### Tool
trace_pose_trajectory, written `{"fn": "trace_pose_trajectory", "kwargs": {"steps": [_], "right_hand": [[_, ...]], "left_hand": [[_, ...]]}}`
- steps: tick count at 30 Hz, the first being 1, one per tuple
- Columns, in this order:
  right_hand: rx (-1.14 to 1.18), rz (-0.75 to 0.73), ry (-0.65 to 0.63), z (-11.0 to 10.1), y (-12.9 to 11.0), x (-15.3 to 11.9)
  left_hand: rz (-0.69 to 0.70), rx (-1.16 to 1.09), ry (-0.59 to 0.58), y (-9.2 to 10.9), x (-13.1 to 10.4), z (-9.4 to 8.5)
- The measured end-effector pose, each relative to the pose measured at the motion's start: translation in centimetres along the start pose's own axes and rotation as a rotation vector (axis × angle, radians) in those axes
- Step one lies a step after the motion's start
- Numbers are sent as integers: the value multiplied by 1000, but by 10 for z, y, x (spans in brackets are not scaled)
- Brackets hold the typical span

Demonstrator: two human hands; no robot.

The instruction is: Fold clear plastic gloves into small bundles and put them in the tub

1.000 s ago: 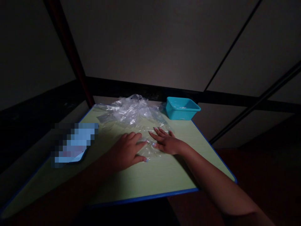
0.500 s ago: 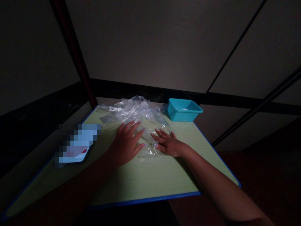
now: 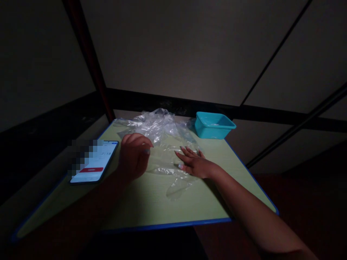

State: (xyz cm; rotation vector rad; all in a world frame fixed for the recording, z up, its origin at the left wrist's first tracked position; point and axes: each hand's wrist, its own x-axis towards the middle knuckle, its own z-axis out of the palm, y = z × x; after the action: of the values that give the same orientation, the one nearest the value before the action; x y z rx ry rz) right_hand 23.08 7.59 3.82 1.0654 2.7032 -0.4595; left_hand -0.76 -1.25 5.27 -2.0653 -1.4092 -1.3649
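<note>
As right (image 3: 197,165) touches plastic (image 3: 164,162), left (image 3: 134,155) seemingly pinches.

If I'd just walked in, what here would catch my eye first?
Probably the bright turquoise tub at the far right corner of the table, or the lit phone on the left. Between them, shiny clear plastic lies crumpled, its near part under the spread right hand.

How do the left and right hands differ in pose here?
The left hand is curled, seeming to pinch the clear plastic; the right hand lies open, fingers spread on it. The left sits nearer the phone, the right nearer the teal tub. Both are bare.
</note>
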Motion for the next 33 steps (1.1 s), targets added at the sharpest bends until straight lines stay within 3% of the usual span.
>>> {"fn": "trace_pose_trajectory", "kwargs": {"steps": [3,6,11,17,20,26,33], "right_hand": [[25,-4,-19,1,-1,0],[37,-15,-18,0,-3,0],[12,-4,-43,-1,-2,0],[0,27,-40,1,0,2],[4,34,-35,0,-1,2],[6,29,-48,1,0,2],[8,31,-48,2,1,3]], "left_hand": [[-110,-71,38,-2,0,3],[-145,-26,-39,-7,-1,12],[-182,20,-322,-13,-3,22],[-138,-6,-754,-16,-10,19],[-147,-3,-896,-15,-12,18],[-154,-243,-948,-15,-10,16],[-601,-656,-930,-17,-7,20]]}}
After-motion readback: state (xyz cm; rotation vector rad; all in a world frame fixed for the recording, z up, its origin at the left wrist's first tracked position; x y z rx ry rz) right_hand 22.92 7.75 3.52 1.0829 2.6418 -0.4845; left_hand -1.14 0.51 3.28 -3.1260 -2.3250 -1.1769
